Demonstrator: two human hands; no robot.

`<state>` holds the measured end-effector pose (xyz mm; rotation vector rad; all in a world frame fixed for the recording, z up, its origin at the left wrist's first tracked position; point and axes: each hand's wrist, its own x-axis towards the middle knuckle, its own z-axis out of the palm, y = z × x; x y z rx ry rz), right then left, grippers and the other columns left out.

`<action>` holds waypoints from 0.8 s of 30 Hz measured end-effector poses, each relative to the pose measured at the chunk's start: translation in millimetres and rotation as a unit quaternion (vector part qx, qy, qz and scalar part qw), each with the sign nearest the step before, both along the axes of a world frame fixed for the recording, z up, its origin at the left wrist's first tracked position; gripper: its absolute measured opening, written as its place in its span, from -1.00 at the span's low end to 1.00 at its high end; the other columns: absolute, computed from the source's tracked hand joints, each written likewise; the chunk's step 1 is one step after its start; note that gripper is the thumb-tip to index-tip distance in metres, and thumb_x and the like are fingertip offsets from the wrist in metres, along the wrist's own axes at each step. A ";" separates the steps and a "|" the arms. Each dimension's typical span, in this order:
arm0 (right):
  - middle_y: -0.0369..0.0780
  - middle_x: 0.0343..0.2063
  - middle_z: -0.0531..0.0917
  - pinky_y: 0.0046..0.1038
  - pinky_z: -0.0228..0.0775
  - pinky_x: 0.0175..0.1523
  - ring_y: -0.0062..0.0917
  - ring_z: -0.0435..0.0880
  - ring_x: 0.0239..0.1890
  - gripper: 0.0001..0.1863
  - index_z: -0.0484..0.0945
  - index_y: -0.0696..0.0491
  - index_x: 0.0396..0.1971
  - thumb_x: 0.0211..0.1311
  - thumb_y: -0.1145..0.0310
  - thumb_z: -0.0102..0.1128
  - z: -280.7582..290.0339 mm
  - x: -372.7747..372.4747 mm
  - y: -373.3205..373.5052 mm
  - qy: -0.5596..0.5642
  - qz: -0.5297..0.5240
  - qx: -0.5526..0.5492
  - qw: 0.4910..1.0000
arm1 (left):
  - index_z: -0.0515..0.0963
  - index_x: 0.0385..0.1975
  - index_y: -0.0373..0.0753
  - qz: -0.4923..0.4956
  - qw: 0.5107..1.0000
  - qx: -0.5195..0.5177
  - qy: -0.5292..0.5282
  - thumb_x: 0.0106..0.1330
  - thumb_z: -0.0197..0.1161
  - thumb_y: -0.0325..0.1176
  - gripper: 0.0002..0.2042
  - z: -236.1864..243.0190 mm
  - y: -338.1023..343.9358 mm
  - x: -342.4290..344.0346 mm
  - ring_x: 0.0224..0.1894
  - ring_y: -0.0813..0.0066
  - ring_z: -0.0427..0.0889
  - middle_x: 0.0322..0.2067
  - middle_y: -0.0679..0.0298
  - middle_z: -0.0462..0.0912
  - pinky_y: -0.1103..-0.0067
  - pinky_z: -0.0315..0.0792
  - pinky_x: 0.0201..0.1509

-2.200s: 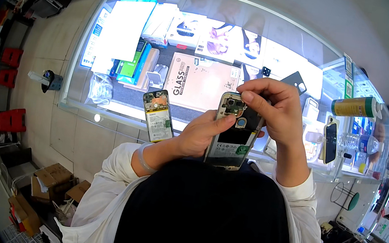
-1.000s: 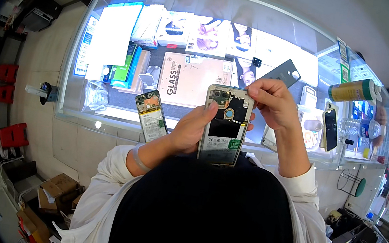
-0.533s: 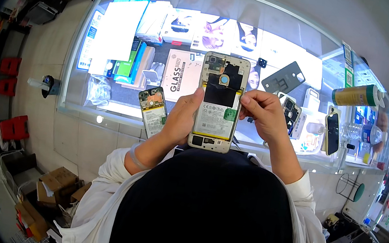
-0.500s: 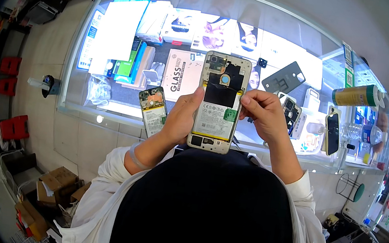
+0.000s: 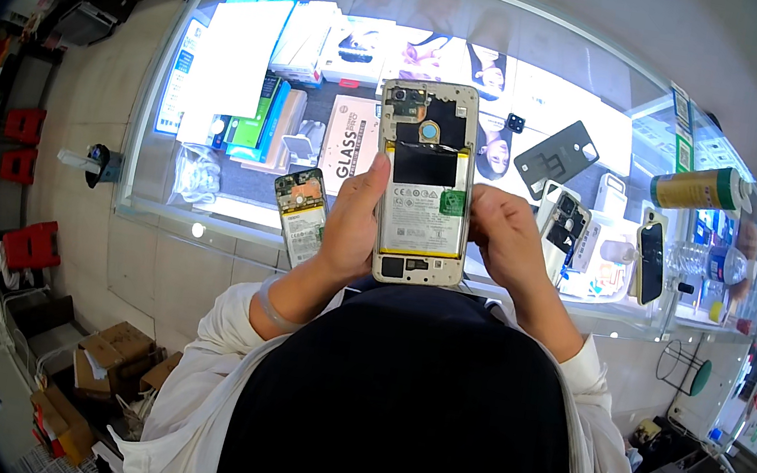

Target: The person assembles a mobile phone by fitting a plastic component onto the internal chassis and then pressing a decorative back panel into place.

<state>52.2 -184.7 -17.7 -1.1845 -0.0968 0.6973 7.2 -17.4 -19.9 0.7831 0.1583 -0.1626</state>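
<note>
The left hand (image 5: 353, 225) grips a pale-framed, opened smartphone (image 5: 383, 263) by its left edge, thumb laid along the side, and from where I stand the phone's bare insides face up, just above the dark shirt. The right hand (image 5: 513, 239) hovers by the opposite edge, fingers curled; I can't tell whether it touches the phone or pinches something small. This is all in the head view. The opening-up looks done to me: the back is off, while the white, yellow-edged battery (image 5: 420, 218) sits in its bay under black film, and nothing covers it yet. Beyond the left forearm, a narrower opened phone (image 5: 301, 217) lies on the glass-topped display counter (image 5: 564, 44). To the right are a dark grey back panel (image 5: 551, 164) with a camera cut-out, and, nearer the right hand, another pale phone (image 5: 560, 226) with its dark inner parts exposed.
</note>
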 end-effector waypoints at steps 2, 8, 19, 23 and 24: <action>-0.36 -0.59 0.53 -0.74 0.26 -0.44 -0.82 0.41 -0.55 -0.80 0.51 0.19 -0.45 0.13 0.34 0.13 0.5 -5.0 -3.2 -0.079 0.055 -0.046 0.994 | 0.32 -0.08 -0.39 -0.007 1.000 -0.007 -0.001 0.38 -0.34 -0.10 -0.54 -0.3 3.9 0.8 -0.25 0.43 0.58 -0.22 0.11 0.52 0.59 0.50 -0.20; -0.31 -0.55 0.58 -0.76 0.27 -0.41 -0.80 0.47 -0.51 -0.83 0.51 0.22 -0.44 0.07 0.40 0.19 10.8 -8.2 -5.6 -0.074 0.065 -0.003 0.995 | 0.34 -0.09 -0.41 0.023 0.999 -0.037 0.024 0.38 -0.36 -0.10 -0.53 3.8 2.3 -1.1 -0.23 0.42 0.58 -0.23 0.10 0.53 0.58 0.49 -0.19; -0.28 -0.51 0.59 -0.74 0.34 -0.36 -0.79 0.50 -0.47 -0.84 0.52 0.23 -0.41 0.06 0.44 0.19 17.4 -12.7 -13.5 -0.119 0.035 0.013 0.992 | 0.36 -0.10 -0.45 -0.134 0.962 0.208 -0.117 0.05 0.26 -0.46 -0.59 12.8 20.4 -26.6 -0.17 0.51 0.52 -0.21 0.15 0.53 0.63 0.42 -0.09; -0.26 -0.49 0.60 -0.73 0.35 -0.36 -0.78 0.51 -0.46 -0.84 0.52 0.24 -0.40 0.07 0.45 0.18 18.6 -12.8 -14.9 -0.128 0.043 0.003 0.991 | 0.27 0.00 -0.43 -0.111 0.952 0.231 -0.167 0.14 0.18 -0.28 -0.52 12.9 19.0 -25.9 -0.11 0.48 0.49 -0.12 0.11 0.47 0.56 0.41 -0.05; -0.26 -0.49 0.60 -0.73 0.35 -0.36 -0.78 0.51 -0.46 -0.84 0.52 0.24 -0.40 0.07 0.45 0.18 19.1 -13.1 -14.7 -0.127 0.045 0.002 0.991 | 0.21 0.04 -0.40 -0.085 0.965 0.187 -0.161 0.19 0.09 -0.19 -0.49 12.4 15.7 -23.1 -0.07 0.45 0.48 -0.08 0.11 0.43 0.52 0.39 -0.02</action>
